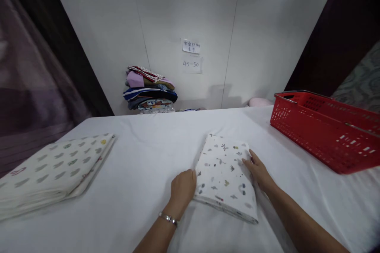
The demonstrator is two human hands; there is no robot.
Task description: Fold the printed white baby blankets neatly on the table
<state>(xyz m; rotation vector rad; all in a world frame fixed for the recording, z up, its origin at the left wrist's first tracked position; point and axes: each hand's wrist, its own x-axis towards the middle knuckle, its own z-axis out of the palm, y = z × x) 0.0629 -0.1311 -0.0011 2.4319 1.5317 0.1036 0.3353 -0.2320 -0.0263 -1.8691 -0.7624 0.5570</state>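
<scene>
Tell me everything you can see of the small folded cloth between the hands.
The folded cloth is white with small scattered prints in grey, green and red. It looks like soft fabric, folded into a thick flat rectangle, layered edges toward the camera. It lies on the white table, slightly angled. The left hand presses its left edge; the right hand rests on its right side.

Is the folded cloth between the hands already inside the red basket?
No, the folded cloth lies on the white table, and the red basket stands apart on the right.

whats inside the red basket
Nothing shows inside the red basket: only its mesh walls and metal handles. Its floor is hidden behind the near wall, so something flat could lie there.
</scene>
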